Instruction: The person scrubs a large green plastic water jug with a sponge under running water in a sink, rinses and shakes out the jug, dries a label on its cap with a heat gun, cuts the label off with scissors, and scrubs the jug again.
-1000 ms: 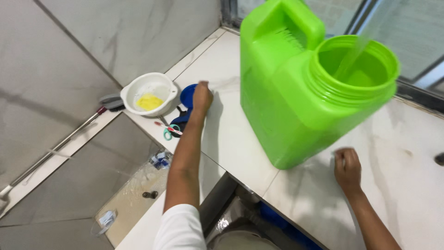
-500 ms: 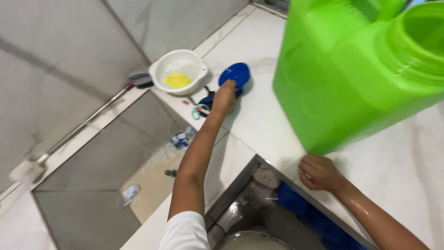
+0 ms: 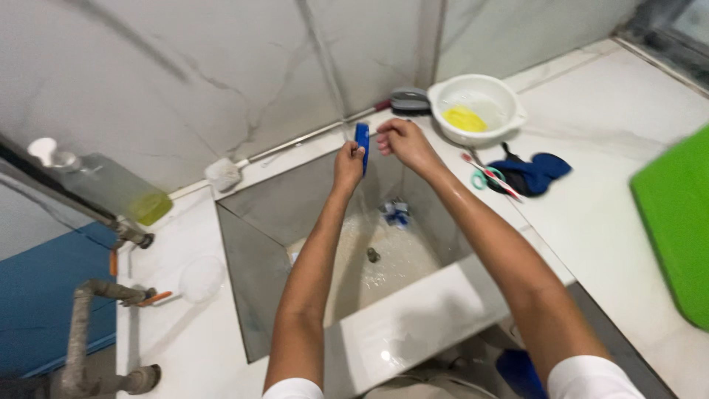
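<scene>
Both my arms reach out over a sunken stone sink (image 3: 258,295). My left hand (image 3: 348,161) grips a small blue flat object (image 3: 362,145) held upright on its edge. My right hand (image 3: 399,140) meets it from the right, fingers curled against its top edge. Beneath the hands, the wet sink floor shows a drain (image 3: 373,255) and a small blue and white scrap (image 3: 396,213).
A white bowl (image 3: 509,118) with a yellow thing inside stands on the counter at the back right, beside a grey brush (image 3: 410,98). Blue cloth (image 3: 533,173), toothbrushes and a green ring lie near it. A large green jug (image 3: 676,229) is at the right edge. A bottle of yellow liquid (image 3: 111,188) and pipes are left.
The view swung left from the green jug to the sink. My left hand lifted the blue object off the counter and my right hand left the counter edge and joined it over the sink.
</scene>
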Motion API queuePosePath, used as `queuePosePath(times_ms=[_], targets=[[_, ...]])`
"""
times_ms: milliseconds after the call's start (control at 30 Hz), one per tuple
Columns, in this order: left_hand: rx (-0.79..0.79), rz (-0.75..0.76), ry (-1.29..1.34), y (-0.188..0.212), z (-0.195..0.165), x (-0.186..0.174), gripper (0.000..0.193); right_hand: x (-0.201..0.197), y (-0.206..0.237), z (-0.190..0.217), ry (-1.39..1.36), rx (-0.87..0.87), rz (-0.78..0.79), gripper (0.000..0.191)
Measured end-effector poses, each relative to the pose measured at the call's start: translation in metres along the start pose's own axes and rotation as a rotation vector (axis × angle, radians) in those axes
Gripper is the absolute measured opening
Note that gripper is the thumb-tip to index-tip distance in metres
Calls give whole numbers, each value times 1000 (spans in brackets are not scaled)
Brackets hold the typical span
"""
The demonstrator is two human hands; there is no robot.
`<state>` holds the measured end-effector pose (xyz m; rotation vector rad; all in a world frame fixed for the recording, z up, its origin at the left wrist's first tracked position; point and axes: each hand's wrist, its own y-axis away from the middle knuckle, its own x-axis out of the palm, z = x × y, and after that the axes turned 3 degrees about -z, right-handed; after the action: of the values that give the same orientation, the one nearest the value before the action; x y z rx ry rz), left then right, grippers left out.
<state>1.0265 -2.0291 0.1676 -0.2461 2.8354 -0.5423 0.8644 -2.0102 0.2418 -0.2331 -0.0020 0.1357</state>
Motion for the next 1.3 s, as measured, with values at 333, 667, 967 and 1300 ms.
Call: queuePosePath(times_ms=[333, 667, 967, 1300], targets=[[-806, 109, 697, -34, 32, -70, 18, 79, -91, 7, 224, 419, 207, 28], [-197, 136, 78, -55, 59, -48, 31, 41, -114, -47, 727, -2, 389, 34], [-526, -172, 272, -61, 70, -4, 38, 52, -24, -109, 923, -410, 229, 26], [-243, -194, 58, -45, 84, -2, 41, 40, -39, -76, 1446, -345, 305, 94]])
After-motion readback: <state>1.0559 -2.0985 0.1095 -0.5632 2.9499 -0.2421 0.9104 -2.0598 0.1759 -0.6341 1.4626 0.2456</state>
